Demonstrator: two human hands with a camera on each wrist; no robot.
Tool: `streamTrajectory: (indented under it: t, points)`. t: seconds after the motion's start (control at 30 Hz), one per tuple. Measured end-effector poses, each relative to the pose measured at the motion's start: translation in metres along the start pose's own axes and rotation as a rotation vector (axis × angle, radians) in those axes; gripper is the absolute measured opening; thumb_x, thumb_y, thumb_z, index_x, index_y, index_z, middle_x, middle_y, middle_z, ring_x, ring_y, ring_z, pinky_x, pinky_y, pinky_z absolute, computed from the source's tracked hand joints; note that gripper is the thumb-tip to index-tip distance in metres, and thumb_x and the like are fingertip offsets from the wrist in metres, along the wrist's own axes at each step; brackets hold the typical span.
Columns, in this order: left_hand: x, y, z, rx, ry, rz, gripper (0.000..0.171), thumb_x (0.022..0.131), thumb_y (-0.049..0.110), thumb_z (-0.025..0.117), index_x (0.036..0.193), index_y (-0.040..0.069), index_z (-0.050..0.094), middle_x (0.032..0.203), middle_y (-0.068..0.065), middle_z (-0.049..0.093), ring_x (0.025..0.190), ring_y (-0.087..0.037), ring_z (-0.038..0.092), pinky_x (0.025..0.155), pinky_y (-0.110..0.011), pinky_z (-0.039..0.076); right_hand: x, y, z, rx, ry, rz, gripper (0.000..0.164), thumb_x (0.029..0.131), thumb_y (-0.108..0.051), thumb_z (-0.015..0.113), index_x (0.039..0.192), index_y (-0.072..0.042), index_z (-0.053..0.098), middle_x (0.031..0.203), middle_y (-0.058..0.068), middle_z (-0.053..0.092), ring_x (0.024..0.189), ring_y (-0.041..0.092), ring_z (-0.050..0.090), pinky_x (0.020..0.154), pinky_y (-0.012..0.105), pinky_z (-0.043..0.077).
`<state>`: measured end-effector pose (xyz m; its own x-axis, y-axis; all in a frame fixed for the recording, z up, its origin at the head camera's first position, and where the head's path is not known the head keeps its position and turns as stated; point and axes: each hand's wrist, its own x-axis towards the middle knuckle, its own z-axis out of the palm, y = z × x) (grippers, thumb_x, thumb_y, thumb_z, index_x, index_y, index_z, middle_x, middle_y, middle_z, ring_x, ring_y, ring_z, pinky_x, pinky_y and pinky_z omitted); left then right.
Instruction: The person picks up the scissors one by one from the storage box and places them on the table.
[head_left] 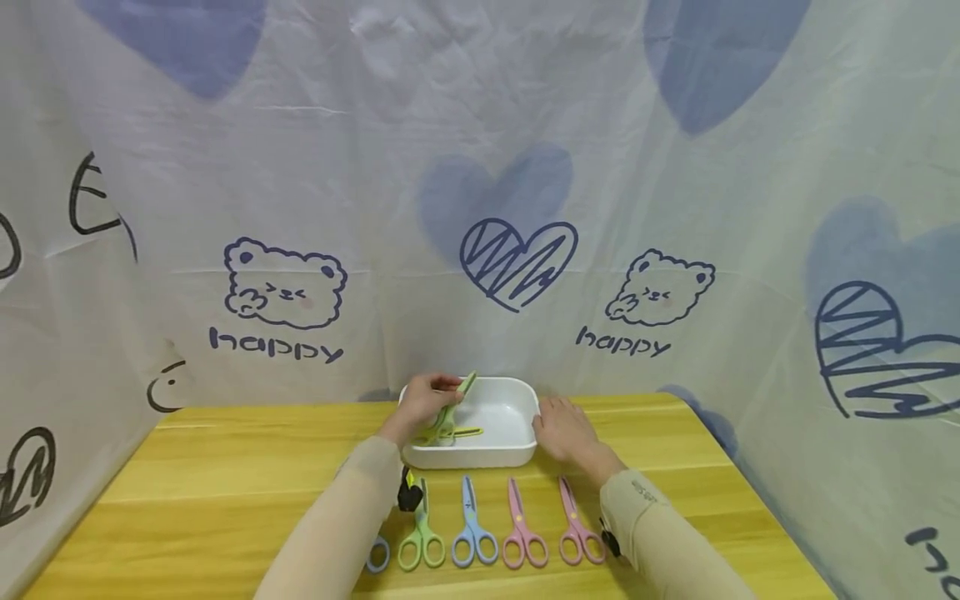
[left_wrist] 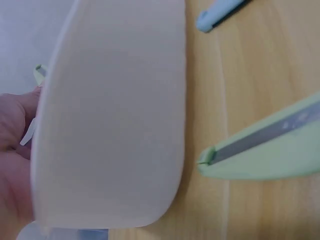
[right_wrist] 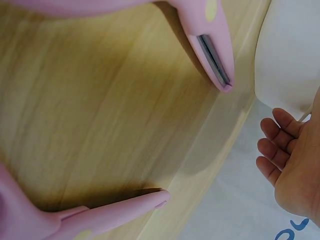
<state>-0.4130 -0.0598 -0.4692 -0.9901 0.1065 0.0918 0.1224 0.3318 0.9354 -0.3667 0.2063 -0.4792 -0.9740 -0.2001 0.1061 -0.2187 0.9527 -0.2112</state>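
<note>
Over the left end of a white tray [head_left: 472, 457], my left hand [head_left: 426, 403] grips a pair of green scissors [head_left: 467, 385], its tip pointing up and to the right. Beneath that hand, a yellow-green pair of scissors [head_left: 468, 432] lies in the tray, its handles mostly covered. My right hand [head_left: 564, 427] is at the tray's right end, thumb side against the rim. In the right wrist view, its loosely bent fingers [right_wrist: 274, 156] lie just outside the tray wall [right_wrist: 285, 55].
In front of the tray, a row of scissors lies on the wooden table [head_left: 247, 492]: green [head_left: 422, 533], blue [head_left: 472, 529], pink [head_left: 519, 529] and another pink pair [head_left: 576, 525]. A blue handle [head_left: 378, 554] shows beside my left sleeve. A printed curtain [head_left: 405, 208] hangs behind.
</note>
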Motion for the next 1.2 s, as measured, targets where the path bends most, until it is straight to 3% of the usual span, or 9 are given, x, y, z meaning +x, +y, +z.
streamTrajectory:
  t: [0.37,0.53,0.73,0.97,1.2]
  points:
    - [-0.006,0.017,-0.007,-0.17,0.024,-0.029,0.032,0.094,0.008,0.075,0.125,-0.001,0.07,0.118,-0.016,0.071,0.105,-0.024,0.068,0.083,-0.027,0.057,0.0,0.003,-0.003,0.025,-0.019,0.01,0.049,0.106,-0.023,0.041,0.142,0.01,0.051,0.147,0.028,0.053,0.139,0.045,0.044,0.119,0.059,0.031]
    - [-0.015,0.026,-0.014,-0.276,0.033,-0.037,0.035,0.092,0.005,0.077,0.125,-0.003,0.069,0.117,-0.016,0.071,0.096,-0.019,0.068,0.081,-0.023,0.057,-0.001,0.001,-0.005,0.027,-0.008,0.002,0.048,0.106,-0.022,0.042,0.14,0.01,0.052,0.145,0.029,0.054,0.137,0.045,0.046,0.117,0.059,0.033]
    - [-0.03,0.035,-0.024,-0.345,0.053,-0.025,0.036,0.093,0.004,0.076,0.126,-0.007,0.065,0.114,-0.016,0.069,0.091,-0.015,0.066,0.083,-0.027,0.059,-0.002,-0.001,-0.007,0.031,-0.007,-0.002,0.048,0.106,-0.022,0.042,0.141,0.01,0.052,0.145,0.028,0.054,0.137,0.045,0.046,0.117,0.059,0.033]
    - [-0.051,0.039,-0.038,-0.344,0.066,-0.027,0.035,0.093,0.005,0.075,0.126,-0.006,0.065,0.114,-0.015,0.068,0.091,-0.014,0.067,0.084,-0.028,0.06,-0.001,-0.002,-0.004,0.033,-0.002,-0.001,0.048,0.107,-0.022,0.042,0.141,0.01,0.052,0.145,0.028,0.054,0.137,0.044,0.046,0.118,0.058,0.033]
    - [-0.073,0.034,-0.053,-0.346,0.063,-0.031,0.034,0.093,0.005,0.075,0.125,-0.004,0.065,0.111,-0.012,0.068,0.091,-0.015,0.066,0.083,-0.028,0.059,-0.002,-0.003,-0.002,0.041,-0.005,0.001,0.048,0.107,-0.023,0.042,0.141,0.009,0.052,0.145,0.028,0.054,0.137,0.044,0.046,0.118,0.058,0.033]
